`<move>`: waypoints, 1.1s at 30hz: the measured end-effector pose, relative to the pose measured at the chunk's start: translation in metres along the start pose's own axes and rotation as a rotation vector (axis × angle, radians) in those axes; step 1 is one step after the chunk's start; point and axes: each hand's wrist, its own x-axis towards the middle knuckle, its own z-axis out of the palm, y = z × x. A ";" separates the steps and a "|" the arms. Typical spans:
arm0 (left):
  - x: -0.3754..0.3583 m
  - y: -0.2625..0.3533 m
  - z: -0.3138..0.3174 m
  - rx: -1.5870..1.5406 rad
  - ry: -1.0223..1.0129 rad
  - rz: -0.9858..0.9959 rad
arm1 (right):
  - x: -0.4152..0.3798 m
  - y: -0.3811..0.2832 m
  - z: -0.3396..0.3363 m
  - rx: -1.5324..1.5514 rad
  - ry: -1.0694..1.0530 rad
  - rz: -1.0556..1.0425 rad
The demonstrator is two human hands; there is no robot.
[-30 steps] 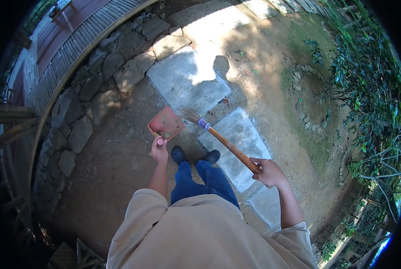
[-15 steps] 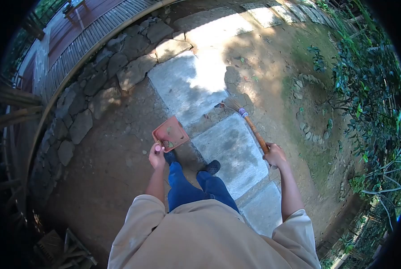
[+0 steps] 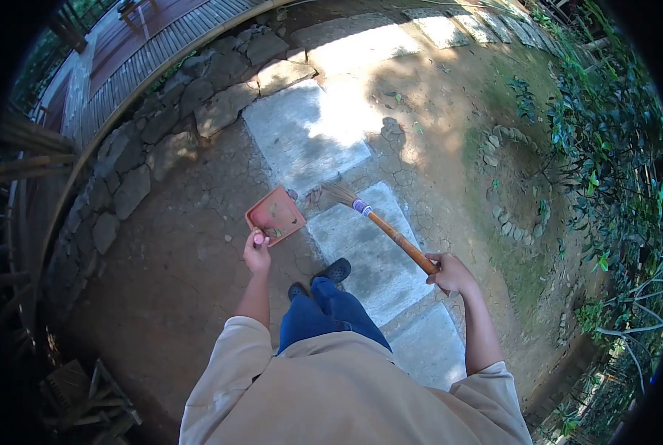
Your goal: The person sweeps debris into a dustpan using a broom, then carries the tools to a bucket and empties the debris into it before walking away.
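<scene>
My left hand (image 3: 256, 254) is closed round the pink handle end of a reddish dustpan (image 3: 278, 213), which holds a few leaves and bits. In my right hand (image 3: 452, 274) is the wooden handle of a stick broom (image 3: 396, 236), bound with a purple band near its bristles. The bristles reach down to the gap between two concrete slabs, right of the dustpan. Some brown dry leaves (image 3: 313, 196) lie between the bristle tips and the dustpan's edge.
Concrete slabs (image 3: 368, 259) form a path over cracked bare soil (image 3: 176, 297). A stone border (image 3: 164, 122) and a bamboo-edged deck (image 3: 146, 55) run along the left. Leafy shrubs (image 3: 605, 141) and a ring of small stones (image 3: 503, 215) are at the right. My dark shoes (image 3: 336, 270) stand below the dustpan.
The broom head has swung left toward the dustpan, and brown leaves now lie by the pan's edge. My feet have shifted. The dustpan moved slightly left and up.
</scene>
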 end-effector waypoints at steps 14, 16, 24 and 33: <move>-0.037 -0.012 -0.047 0.088 0.074 -0.040 | 0.003 -0.018 0.039 -0.029 0.100 0.054; -0.049 -0.019 -0.050 0.137 0.068 -0.066 | 0.018 -0.016 0.057 -0.065 0.077 0.006; -0.062 -0.053 -0.061 0.185 0.070 -0.134 | -0.016 -0.023 0.077 -0.091 -0.140 -0.090; -0.071 -0.036 -0.087 0.143 0.160 -0.095 | -0.061 -0.041 0.065 -0.083 -0.101 -0.134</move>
